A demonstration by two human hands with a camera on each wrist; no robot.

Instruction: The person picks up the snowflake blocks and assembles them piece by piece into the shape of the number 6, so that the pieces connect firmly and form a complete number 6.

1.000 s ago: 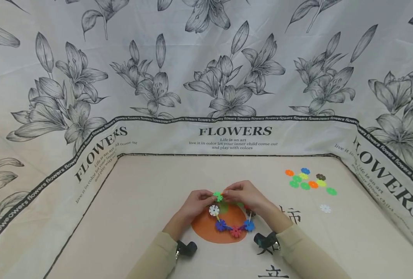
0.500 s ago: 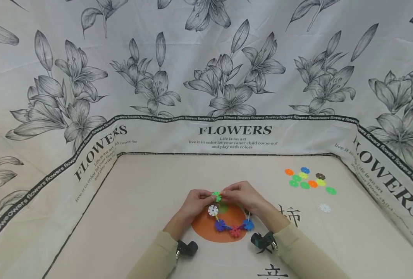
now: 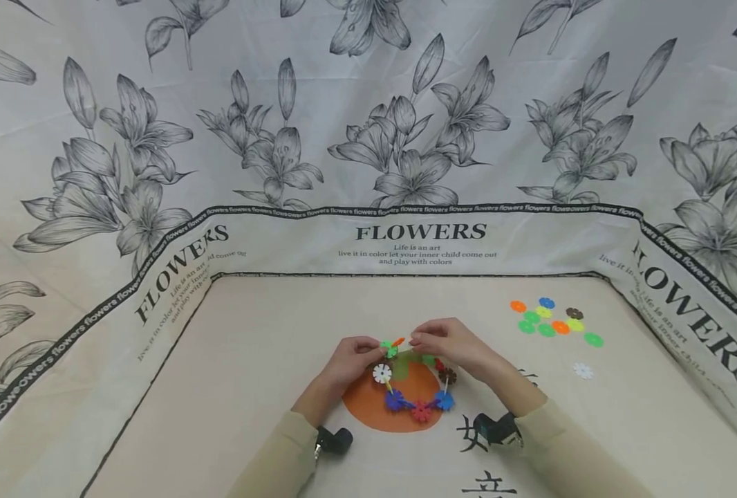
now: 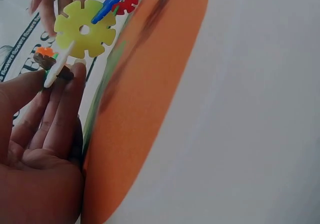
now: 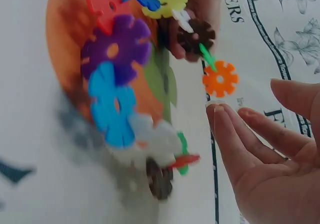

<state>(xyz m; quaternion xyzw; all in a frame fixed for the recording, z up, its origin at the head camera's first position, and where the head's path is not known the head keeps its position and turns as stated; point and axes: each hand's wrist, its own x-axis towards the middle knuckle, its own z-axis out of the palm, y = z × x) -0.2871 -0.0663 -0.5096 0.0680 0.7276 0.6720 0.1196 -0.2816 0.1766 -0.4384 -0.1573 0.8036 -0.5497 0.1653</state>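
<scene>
Pinching a brown disc [image 5: 197, 38] with the left grip [image 3: 350, 361], just left of an orange end disc [image 5: 230, 79]; supporting a U-shaped chain [image 3: 421, 412] of flat, notched, multicoloured discs, curved rightward over the orange print [image 3: 368, 415] with ends apart; holding nothing in the right grip [image 3: 455, 347], spread loosely just right of that orange disc.

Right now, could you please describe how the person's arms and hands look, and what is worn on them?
The left sleeve and right sleeve are long, pale khaki, with no visible pattern. A small black device sits at the left wrist, a similar one at the right. The left hand and right hand wear no gloves.
</scene>
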